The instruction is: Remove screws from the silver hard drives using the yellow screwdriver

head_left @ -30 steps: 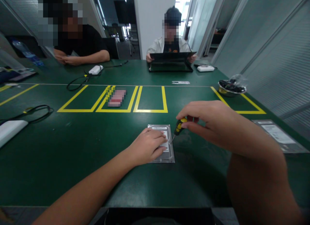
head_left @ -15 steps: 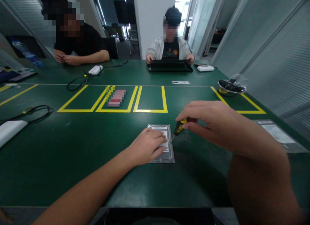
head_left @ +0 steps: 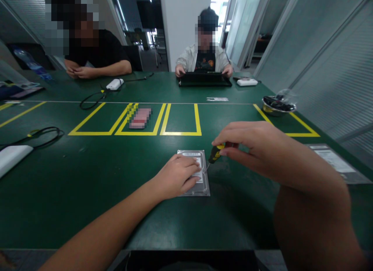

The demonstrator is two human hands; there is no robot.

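Observation:
A silver hard drive (head_left: 196,190) with a white label lies flat on the green table. My left hand (head_left: 176,175) rests palm down across it, fingers stretched out and slightly apart, covering much of the label. In my right hand (head_left: 247,144) is a small black and yellow screwdriver (head_left: 215,154), pinched near its handle's top. The screwdriver leans, and its thin shaft reaches down to the drive's right edge. The exact spot under its tip is too small to make out.
Yellow tape outlines (head_left: 181,133) mark the table; a blurred pink object (head_left: 141,118) sits inside one. A bowl of dark items (head_left: 279,105) stands at right, near a clear bag with a label (head_left: 335,162). A white device (head_left: 13,158) is at left. Two people sit opposite.
Both hands, the screwdriver and the hard drive keep nearly the same positions. Any turning of the screwdriver is too slight to tell.

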